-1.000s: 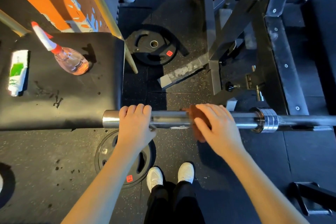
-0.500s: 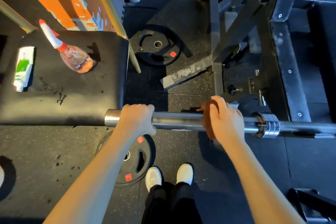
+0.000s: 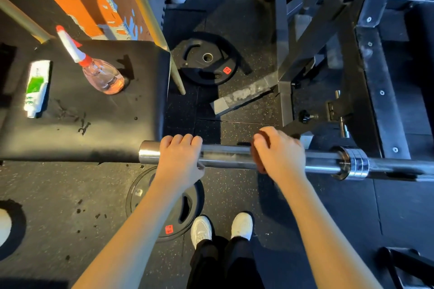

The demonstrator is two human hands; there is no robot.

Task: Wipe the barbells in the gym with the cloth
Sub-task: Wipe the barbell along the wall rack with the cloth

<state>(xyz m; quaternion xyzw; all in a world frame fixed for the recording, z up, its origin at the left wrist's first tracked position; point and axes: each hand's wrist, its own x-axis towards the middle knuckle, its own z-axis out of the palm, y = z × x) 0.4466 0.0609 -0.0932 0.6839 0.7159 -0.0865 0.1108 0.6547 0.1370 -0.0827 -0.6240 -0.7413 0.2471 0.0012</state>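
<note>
Cloth [image 3: 258, 165] is sliding leftward along the barbell [image 3: 225, 157], gripped in my right hand [image 3: 280, 155]; my left hand [image 3: 179, 159] is still clutching the bar, so wiping is progressing.

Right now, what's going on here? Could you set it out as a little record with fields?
Activity: wiping the barbell sleeve
Left hand: grips the sleeve near its free end
Right hand: holds a brown cloth around the sleeve
Bench: carries a spray bottle and a white-green pack
Floor: far weight plate beyond the bar; near weight plate partly hidden under the left arm
</note>
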